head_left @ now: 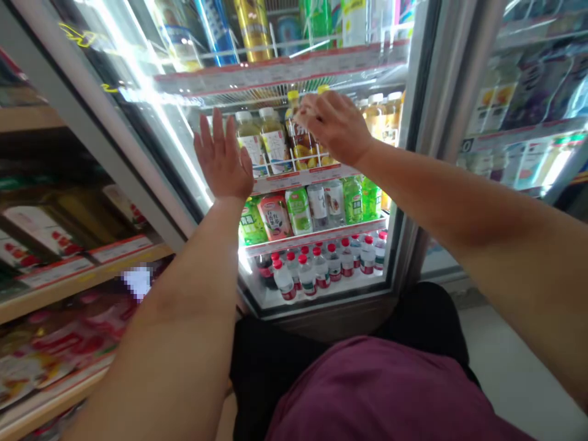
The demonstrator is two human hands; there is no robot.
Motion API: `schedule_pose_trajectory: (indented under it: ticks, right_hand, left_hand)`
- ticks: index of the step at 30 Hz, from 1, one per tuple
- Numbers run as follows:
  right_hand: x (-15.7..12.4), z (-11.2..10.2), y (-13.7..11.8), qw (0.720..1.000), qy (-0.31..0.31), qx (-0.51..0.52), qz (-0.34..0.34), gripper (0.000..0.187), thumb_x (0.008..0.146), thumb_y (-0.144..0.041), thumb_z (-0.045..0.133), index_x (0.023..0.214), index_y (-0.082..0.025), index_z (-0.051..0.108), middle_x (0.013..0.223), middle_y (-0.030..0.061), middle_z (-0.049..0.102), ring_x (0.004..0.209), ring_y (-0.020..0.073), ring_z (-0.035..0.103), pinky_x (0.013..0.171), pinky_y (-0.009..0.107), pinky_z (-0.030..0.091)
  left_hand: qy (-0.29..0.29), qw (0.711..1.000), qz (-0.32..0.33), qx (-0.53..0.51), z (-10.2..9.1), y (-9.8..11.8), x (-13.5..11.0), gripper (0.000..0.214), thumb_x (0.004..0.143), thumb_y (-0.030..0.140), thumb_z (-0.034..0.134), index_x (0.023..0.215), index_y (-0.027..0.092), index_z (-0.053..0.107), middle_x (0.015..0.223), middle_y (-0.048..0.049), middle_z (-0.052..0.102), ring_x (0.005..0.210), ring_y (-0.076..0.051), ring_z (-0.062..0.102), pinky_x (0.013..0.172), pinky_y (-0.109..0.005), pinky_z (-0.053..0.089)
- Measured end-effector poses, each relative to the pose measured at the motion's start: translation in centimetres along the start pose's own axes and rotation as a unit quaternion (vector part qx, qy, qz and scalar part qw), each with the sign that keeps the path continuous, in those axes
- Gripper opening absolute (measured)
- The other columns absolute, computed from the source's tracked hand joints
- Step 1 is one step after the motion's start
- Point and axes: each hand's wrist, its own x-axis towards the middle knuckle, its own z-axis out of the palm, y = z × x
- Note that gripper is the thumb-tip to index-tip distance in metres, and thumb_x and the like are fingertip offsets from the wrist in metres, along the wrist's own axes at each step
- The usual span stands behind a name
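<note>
My left hand (224,160) is raised with its fingers stretched out, in front of the left end of the cooler's middle shelf. It holds nothing; whether it touches the glass front I cannot tell. Higher and to the right, my right hand (337,125) has its fingers bent and pressed together; something pale shows at the fingertips, too small to name. Behind it stand yellow-capped bottles of a brown drink (303,144), partly hidden. Between the hands are white-capped bottles with white labels (274,144). The drinks cooler (321,312) is lit inside.
Below are a shelf of green and pink bottles (275,217) and several red-capped water bottles (321,269). Cans and bottles (252,30) fill the top shelf. Wooden shelves (110,257) with packaged drinks stand left; another cooler (514,128) is right. My knees are close to the cooler's base.
</note>
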Motion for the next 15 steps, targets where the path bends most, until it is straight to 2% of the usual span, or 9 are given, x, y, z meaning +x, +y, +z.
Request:
schedule_pose_trajectory:
  ticks: [2, 5, 7, 10, 13, 15]
  right_hand:
    - [-0.3, 0.2, 0.3, 0.999, -0.032, 0.011, -0.007, 0.055, 0.119, -0.024, 0.022, 0.160, -0.019, 0.058, 0.171, 0.0109, 0.054, 0.150, 0.0397, 0.056, 0.121, 0.066, 0.049]
    - [-1.8, 1.6, 0.7, 0.996, -0.054, 0.064, -0.026, 0.053, 0.119, -0.023, 0.026, 0.164, -0.019, 0.053, 0.174, 0.0088, 0.051, 0.159, 0.0376, 0.046, 0.130, 0.066, 0.039]
    - [-3.2, 2.7, 0.9, 0.994, -0.046, 0.082, -0.060, 0.052, 0.116, -0.026, 0.037, 0.165, -0.020, 0.052, 0.176, 0.0068, 0.047, 0.164, 0.0365, 0.039, 0.134, 0.065, 0.033]
    - [-5.0, 4.2, 1.5, 0.986, -0.040, 0.087, -0.138, 0.061, 0.108, -0.027, 0.056, 0.168, -0.023, 0.049, 0.180, 0.0053, 0.040, 0.169, 0.0387, 0.027, 0.138, 0.067, 0.024]
    - [-5.6, 4.8, 2.4, 0.980, -0.012, 0.085, -0.181, 0.060, 0.111, -0.022, 0.051, 0.171, -0.030, 0.044, 0.178, 0.0017, 0.046, 0.167, 0.0337, 0.034, 0.137, 0.063, 0.030]
    - [-5.2, 4.7, 2.9, 0.977, 0.012, 0.074, -0.201, 0.060, 0.114, -0.018, 0.044, 0.172, -0.032, 0.041, 0.173, 0.0019, 0.053, 0.162, 0.0315, 0.044, 0.133, 0.060, 0.039]
  left_hand:
    - [0.004, 1.000, -0.003, 0.002, 0.1, 0.0, 0.0, 0.085, 0.115, 0.067, 0.020, 0.170, 0.004, 0.036, 0.184, -0.0053, 0.023, 0.172, -0.029, 0.001, 0.140, -0.051, -0.010]
    - [0.010, 1.000, -0.005, 0.013, 0.4, 0.0, 0.0, 0.082, 0.115, 0.062, 0.022, 0.170, 0.003, 0.038, 0.183, -0.0054, 0.025, 0.172, -0.028, 0.002, 0.140, -0.050, -0.009]
    - [0.018, 1.000, -0.005, 0.011, 0.5, -0.1, 0.0, 0.079, 0.115, 0.058, 0.027, 0.170, 0.004, 0.039, 0.183, -0.0040, 0.025, 0.172, -0.026, 0.002, 0.140, -0.050, -0.009]
    - [0.017, 1.000, -0.013, -0.017, 0.2, 0.0, 0.0, 0.073, 0.113, 0.055, 0.038, 0.172, 0.013, 0.042, 0.183, -0.0019, 0.025, 0.172, -0.024, 0.000, 0.141, -0.047, -0.009]
    - [-0.001, 0.998, -0.031, -0.053, -0.3, 0.2, 0.0, 0.071, 0.109, 0.052, 0.050, 0.172, 0.020, 0.045, 0.183, -0.0039, 0.027, 0.172, -0.028, 0.000, 0.142, -0.049, -0.010]
    - [-0.012, 0.997, -0.038, -0.061, -0.6, 0.4, 0.1, 0.073, 0.109, 0.053, 0.050, 0.173, 0.018, 0.044, 0.183, -0.0063, 0.026, 0.171, -0.029, -0.004, 0.141, -0.050, -0.010]
